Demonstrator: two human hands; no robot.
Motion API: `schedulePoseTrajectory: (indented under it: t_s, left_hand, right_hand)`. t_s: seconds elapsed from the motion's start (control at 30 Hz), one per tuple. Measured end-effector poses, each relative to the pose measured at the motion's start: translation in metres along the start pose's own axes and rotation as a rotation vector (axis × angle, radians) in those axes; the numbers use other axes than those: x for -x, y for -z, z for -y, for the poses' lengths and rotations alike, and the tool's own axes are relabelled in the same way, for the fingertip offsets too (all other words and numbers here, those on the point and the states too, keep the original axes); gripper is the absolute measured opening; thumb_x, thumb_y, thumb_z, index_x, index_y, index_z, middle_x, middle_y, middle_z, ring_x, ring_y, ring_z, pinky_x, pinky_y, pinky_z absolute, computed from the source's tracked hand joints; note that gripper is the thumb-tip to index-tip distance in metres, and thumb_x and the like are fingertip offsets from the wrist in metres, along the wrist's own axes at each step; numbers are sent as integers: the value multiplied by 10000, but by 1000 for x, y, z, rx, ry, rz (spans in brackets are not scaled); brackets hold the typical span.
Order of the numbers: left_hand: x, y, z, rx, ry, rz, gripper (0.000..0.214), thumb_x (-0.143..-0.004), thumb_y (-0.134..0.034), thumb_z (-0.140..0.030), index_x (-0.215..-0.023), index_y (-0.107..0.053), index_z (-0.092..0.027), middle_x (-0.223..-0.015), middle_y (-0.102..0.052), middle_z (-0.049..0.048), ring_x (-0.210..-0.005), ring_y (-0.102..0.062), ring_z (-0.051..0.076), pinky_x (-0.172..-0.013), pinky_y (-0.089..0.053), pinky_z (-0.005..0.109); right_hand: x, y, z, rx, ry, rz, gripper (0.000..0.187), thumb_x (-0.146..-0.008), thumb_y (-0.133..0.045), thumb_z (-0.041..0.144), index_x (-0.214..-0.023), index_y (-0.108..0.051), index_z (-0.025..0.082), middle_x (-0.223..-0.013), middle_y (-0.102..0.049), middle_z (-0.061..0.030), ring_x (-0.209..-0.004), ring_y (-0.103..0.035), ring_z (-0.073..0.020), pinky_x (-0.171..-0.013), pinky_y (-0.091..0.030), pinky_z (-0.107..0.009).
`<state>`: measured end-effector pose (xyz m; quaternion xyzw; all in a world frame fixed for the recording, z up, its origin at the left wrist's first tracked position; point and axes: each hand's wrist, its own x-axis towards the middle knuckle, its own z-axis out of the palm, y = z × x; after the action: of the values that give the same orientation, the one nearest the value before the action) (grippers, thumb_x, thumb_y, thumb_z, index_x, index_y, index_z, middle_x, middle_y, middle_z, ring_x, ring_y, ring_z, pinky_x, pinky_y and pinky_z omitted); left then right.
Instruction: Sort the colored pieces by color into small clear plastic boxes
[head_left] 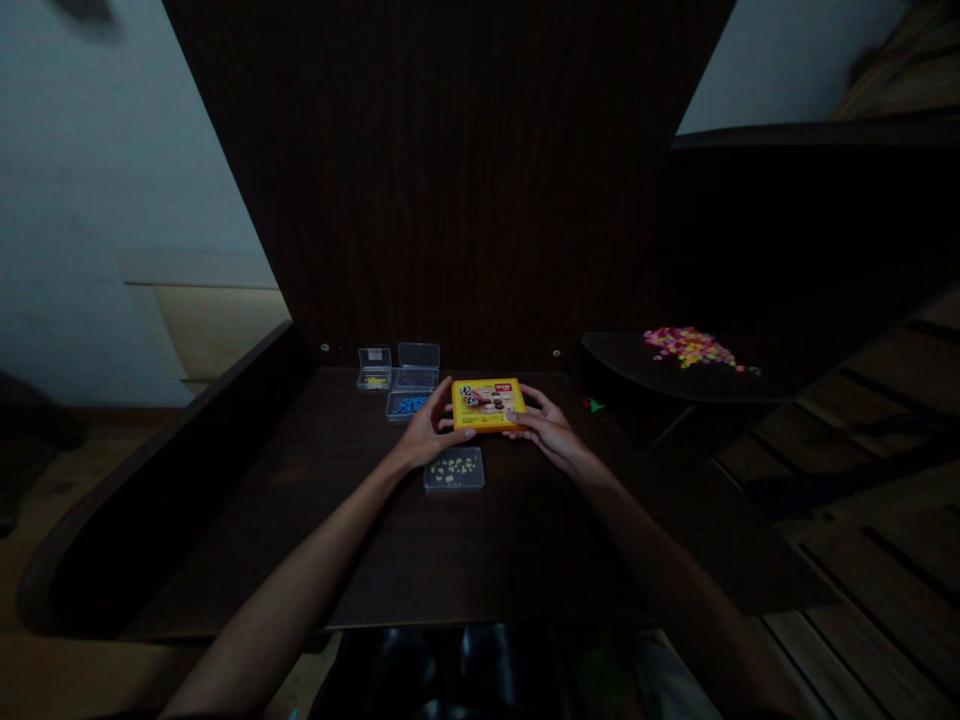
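Observation:
A yellow box (pixel 489 405) with a picture of round black and white pieces on its lid is held between both hands above the desk. My left hand (pixel 429 432) grips its left side, thumb along the front edge. On the opposite side my right hand (pixel 549 430) holds it, thumb on the top near the right corner. Just below the box lies a clear plastic case (pixel 454 470) with several small pale pieces in it. Behind my left hand sits an open clear case with blue pieces (pixel 409 405), partly hidden by that hand.
A small open case with yellow bits (pixel 374 378) stands at the back left of the dark desk (pixel 450 570). Colourful beads (pixel 694 346) are heaped on a side shelf at right. A small green and red item (pixel 593 404) lies near the shelf. A raised side panel (pixel 172 470) edges the left.

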<state>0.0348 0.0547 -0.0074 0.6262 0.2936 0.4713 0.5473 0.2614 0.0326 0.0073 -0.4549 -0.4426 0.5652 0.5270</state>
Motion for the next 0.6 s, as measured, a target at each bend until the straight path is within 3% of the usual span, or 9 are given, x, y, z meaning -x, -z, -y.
schedulePoseTrajectory:
  t_s: [0.1, 0.17, 0.23, 0.3, 0.43, 0.6]
  left_hand:
    - [1, 2, 0, -95, -5, -33, 969, -678, -810, -323, -1488, -279, -294, -1590, -222, 149, -1275, -497, 317, -955, -519, 463]
    - [4, 4, -4, -208, 9, -8, 840, -707, -786, -353, -1441, -388, -259, -1510, -384, 153, -1228, -536, 303, -943, -521, 460]
    - [7, 6, -9, -350, -3, 93, 659, -729, -763, -400, -1324, -540, -226, -1347, -565, 134, -1142, -592, 288, -940, -515, 460]
    - [11, 7, -15, -525, -64, 213, 544, -724, -757, -453, -1201, -636, -222, -1226, -645, 106, -1098, -608, 285, -970, -486, 466]
    - [16, 2, -23, -781, -183, 421, 573, -673, -770, -535, -1125, -668, -198, -1145, -670, 105, -1118, -573, 299, -1016, -431, 456]
    - [19, -2, -27, -852, -224, 481, 642, -657, -765, -563, -1161, -643, -184, -1124, -655, 111, -1109, -559, 303, -1000, -433, 433]
  right_hand:
    - [-9, 12, 6, 20, 43, -69, 638, -709, -699, 159, -1297, -475, 263, -1022, -716, -51, -769, -712, -184, -637, -633, -292]
    - [-17, 24, 11, 34, 60, -122, 598, -723, -686, 160, -1281, -494, 257, -1012, -717, -51, -755, -710, -184, -627, -637, -295]
    - [-25, 38, 16, 33, 41, -193, 592, -713, -688, 130, -1265, -502, 238, -945, -724, -45, -681, -701, -167, -600, -633, -279]
    - [-32, 51, 21, 28, 19, -260, 576, -711, -682, 105, -1248, -509, 224, -905, -725, -40, -617, -689, -150, -556, -626, -259]
    - [-44, 71, 24, 39, 1, -316, 557, -703, -690, 76, -1219, -523, 200, -910, -725, -50, -549, -668, -120, -493, -605, -216]
    - [-55, 83, 20, 93, -80, -311, 565, -708, -690, 62, -1239, -524, 160, -909, -728, -82, -523, -655, -113, -488, -596, -216]
